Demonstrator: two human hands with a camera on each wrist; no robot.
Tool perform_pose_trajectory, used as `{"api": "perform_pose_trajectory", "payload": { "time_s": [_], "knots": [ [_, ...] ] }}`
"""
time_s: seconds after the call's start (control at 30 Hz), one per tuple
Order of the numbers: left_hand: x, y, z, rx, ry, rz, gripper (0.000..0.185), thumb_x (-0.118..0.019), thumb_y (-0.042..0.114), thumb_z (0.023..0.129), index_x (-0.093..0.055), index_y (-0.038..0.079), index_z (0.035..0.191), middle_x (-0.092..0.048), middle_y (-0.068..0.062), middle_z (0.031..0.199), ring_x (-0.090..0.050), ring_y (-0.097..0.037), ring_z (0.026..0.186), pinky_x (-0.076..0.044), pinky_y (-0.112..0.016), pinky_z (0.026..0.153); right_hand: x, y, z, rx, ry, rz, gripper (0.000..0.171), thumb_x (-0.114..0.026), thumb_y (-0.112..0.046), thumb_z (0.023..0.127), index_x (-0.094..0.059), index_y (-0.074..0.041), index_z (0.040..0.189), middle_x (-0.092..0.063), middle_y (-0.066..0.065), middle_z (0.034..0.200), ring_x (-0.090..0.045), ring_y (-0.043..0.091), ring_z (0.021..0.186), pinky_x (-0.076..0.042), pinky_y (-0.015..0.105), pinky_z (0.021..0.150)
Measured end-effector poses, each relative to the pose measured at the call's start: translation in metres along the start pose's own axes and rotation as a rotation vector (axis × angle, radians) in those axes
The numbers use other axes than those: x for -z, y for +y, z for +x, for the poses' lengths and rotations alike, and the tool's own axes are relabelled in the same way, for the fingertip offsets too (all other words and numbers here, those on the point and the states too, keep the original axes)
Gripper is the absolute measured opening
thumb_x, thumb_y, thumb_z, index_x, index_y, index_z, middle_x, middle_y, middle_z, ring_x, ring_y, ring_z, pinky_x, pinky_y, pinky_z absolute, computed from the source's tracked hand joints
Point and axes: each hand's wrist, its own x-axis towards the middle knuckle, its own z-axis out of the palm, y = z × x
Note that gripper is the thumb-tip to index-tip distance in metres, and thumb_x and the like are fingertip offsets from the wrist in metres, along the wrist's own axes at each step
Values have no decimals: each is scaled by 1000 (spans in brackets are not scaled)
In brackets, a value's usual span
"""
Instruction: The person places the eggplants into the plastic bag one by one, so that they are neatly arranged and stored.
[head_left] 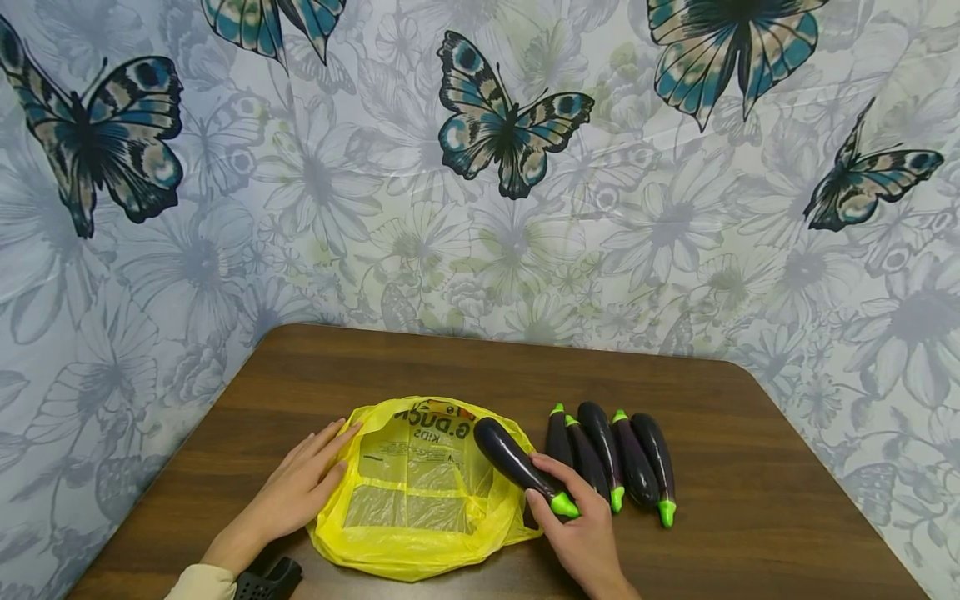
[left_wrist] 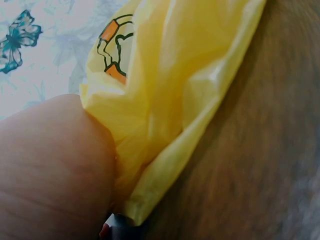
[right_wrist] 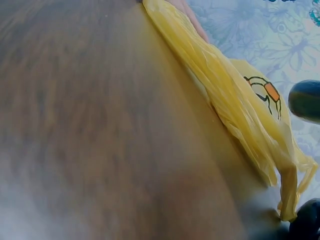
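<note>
A yellow plastic bag (head_left: 408, 565) with printed lettering stands on the table, its mouth spread wide. My left hand (head_left: 292, 483) rests against the bag's left rim with fingers extended; the left wrist view shows this hand (left_wrist: 55, 165) close against the yellow plastic (left_wrist: 170, 75). In my right hand (head_left: 581, 529) is a dark purple eggplant (head_left: 506, 450), gripped near its bright green stem end. Its rounded end points up and left, over the bag's right rim. The right wrist view catches only part of a dark eggplant (right_wrist: 306, 101) beside the bag (right_wrist: 235, 105).
Several more eggplants (head_left: 636, 462) lie side by side just right of the bag, stems pointing different ways. The brown wooden table (head_left: 757, 500) has its far edge near a butterfly-patterned wall covering (head_left: 517, 250). A black object (head_left: 270, 579) sits by my left wrist.
</note>
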Motion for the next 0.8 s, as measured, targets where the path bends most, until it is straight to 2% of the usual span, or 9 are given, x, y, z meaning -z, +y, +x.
{"api": "perform_pose_trajectory", "payload": {
  "time_s": [0.3, 0.57, 0.8],
  "knots": [
    [0, 0, 1, 6, -7, 2, 53, -51, 23, 110, -39, 20, 161, -33, -20, 166, -33, -47, 150, -23, -69, 119, -8, 0, 1, 31, 8, 3, 46, -82, -2, 87, -70, -18, 128, -73, 3, 126, -69, 11, 118, -50, 13, 101],
    [2, -2, -1, 14, -16, 4, 54, -50, 26, 110, -37, 20, 162, -31, -21, 166, -33, -48, 149, -22, -70, 119, -16, -3, 4, 114, 6, 55, 46, -81, 2, 86, -70, -14, 127, -73, 7, 125, -69, 14, 117, -51, 16, 102],
    [1, -1, 0, 9, -12, 4, 54, -51, 25, 110, -38, 20, 162, -32, -20, 166, -32, -47, 150, -22, -69, 119, -22, -5, 3, 119, -1, 65, 46, -82, 0, 86, -70, -15, 127, -73, 6, 125, -70, 15, 117, -51, 16, 102]
  ]
}}
